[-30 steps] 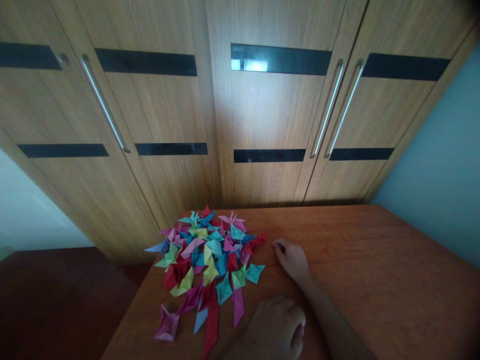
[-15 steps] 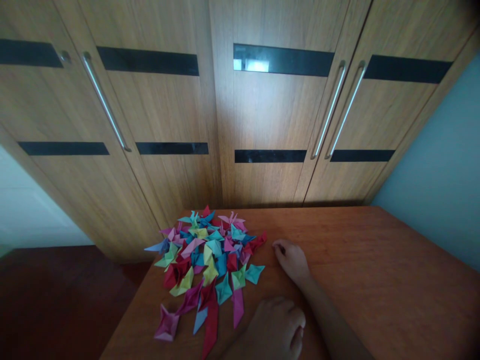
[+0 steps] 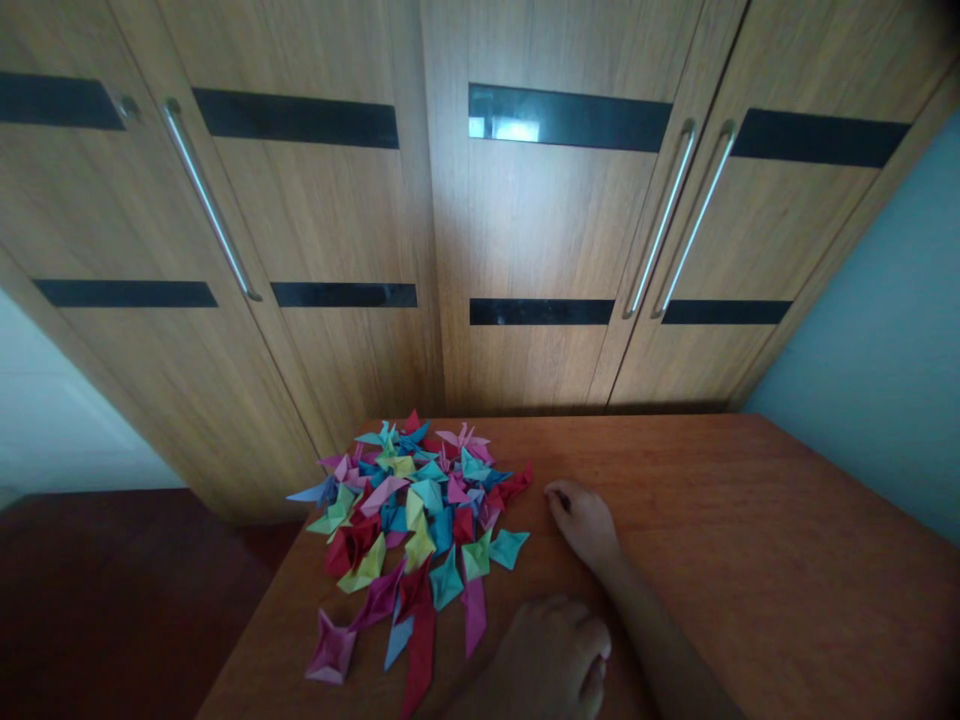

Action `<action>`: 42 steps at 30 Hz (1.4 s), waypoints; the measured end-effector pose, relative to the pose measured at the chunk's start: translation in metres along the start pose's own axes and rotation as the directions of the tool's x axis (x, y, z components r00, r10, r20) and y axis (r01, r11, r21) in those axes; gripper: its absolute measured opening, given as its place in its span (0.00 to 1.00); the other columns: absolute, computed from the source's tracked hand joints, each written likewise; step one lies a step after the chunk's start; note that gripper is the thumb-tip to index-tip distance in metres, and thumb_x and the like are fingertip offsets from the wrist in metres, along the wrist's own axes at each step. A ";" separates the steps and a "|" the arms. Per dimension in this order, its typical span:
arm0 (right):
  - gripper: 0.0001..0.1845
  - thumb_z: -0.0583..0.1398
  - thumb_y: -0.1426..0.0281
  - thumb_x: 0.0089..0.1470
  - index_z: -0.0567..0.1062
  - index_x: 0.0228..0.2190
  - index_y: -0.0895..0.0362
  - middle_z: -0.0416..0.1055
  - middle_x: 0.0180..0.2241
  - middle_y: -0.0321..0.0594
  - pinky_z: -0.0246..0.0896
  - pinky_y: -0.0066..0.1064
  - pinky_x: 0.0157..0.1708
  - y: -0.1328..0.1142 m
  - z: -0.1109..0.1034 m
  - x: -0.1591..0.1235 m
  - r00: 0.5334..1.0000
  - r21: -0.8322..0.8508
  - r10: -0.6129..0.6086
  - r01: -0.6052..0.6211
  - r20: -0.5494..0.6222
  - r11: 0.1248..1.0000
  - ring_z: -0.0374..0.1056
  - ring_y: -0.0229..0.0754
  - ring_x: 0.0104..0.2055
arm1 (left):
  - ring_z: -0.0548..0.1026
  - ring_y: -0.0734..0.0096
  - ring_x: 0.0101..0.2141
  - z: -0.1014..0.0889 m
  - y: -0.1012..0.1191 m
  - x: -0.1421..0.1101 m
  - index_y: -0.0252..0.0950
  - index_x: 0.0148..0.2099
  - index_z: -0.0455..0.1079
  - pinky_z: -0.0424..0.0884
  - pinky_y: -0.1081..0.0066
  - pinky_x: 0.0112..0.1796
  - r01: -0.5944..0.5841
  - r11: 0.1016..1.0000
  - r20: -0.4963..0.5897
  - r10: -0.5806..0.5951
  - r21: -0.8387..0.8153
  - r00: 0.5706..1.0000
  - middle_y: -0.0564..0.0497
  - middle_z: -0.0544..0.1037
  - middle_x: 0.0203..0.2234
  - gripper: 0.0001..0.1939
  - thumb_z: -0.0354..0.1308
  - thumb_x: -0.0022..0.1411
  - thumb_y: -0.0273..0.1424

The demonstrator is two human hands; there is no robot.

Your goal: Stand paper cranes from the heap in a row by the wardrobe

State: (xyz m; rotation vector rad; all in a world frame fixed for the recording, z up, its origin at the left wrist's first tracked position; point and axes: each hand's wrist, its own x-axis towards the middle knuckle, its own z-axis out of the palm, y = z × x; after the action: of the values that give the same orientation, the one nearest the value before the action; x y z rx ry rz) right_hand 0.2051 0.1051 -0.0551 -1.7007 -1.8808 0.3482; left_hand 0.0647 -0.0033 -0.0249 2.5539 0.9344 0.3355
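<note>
Wide passage is offered over the table (image 3: 750,520) at lower right, between the right forearm (image 3: 667,640) and the right-hand table edge. At lower left, low travel is obstructed by the heaped folded papers (image 3: 420,510). Only a narrow strip is left between them and the right hand (image 3: 585,520). The bottom centre is blocked by the left hand (image 3: 551,655); beyond the far edge, reach is barred by the cupboard (image 3: 525,370).

The folded papers (image 3: 431,495) mix pink, red, teal, yellow, green and blue. The desk (image 3: 712,520) is reddish-brown; black bands (image 3: 540,312) stripe the wood-grained cupboard (image 3: 525,220).
</note>
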 end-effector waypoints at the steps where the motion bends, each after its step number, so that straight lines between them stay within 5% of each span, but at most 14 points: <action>1: 0.13 0.51 0.72 0.54 0.76 0.34 0.52 0.75 0.37 0.37 0.59 0.26 0.40 0.000 0.000 0.000 1.000 0.001 -0.001 0.001 -0.001 1.000 0.70 0.39 0.39 | 0.70 0.70 0.33 0.000 0.000 0.000 0.39 0.35 0.65 0.64 0.73 0.33 0.006 1.000 0.001 -0.006 0.002 1.000 0.54 0.73 0.32 0.02 0.52 0.58 0.28; 33: 0.13 0.51 0.72 0.53 0.75 0.33 0.52 0.75 0.35 0.36 0.59 0.26 0.38 0.000 0.000 -0.001 1.000 0.033 -0.008 0.009 -0.015 0.999 0.69 0.39 0.38 | 0.71 0.69 0.34 -0.002 0.000 -0.001 0.40 0.37 0.65 0.66 0.72 0.34 -0.052 0.994 0.030 0.050 0.092 0.998 0.54 0.73 0.33 0.03 0.53 0.59 0.30; 37: 0.13 0.52 0.71 0.53 0.76 0.33 0.52 0.75 0.36 0.36 0.59 0.26 0.39 0.000 0.000 0.000 1.000 0.037 0.007 -0.007 -0.003 0.999 0.69 0.39 0.38 | 0.71 0.68 0.34 -0.027 0.000 -0.002 0.39 0.37 0.66 0.66 0.70 0.35 -0.020 0.983 0.007 0.019 0.182 1.000 0.52 0.73 0.33 0.03 0.51 0.60 0.28; 42: 0.12 0.52 0.71 0.54 0.76 0.33 0.51 0.75 0.35 0.36 0.58 0.25 0.37 -0.003 -0.002 0.001 1.000 0.018 0.023 -0.023 0.008 1.000 0.69 0.38 0.38 | 0.71 0.66 0.38 -0.081 -0.026 -0.009 0.40 0.43 0.67 0.65 0.68 0.39 0.266 0.936 -0.212 -0.219 0.229 0.952 0.50 0.72 0.36 0.10 0.45 0.65 0.28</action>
State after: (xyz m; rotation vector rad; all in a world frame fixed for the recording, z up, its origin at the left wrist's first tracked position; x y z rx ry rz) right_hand 0.2037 0.1048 -0.0511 -1.7126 -1.8596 0.3806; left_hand 0.0144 0.0317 0.0345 2.6240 1.4337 0.4048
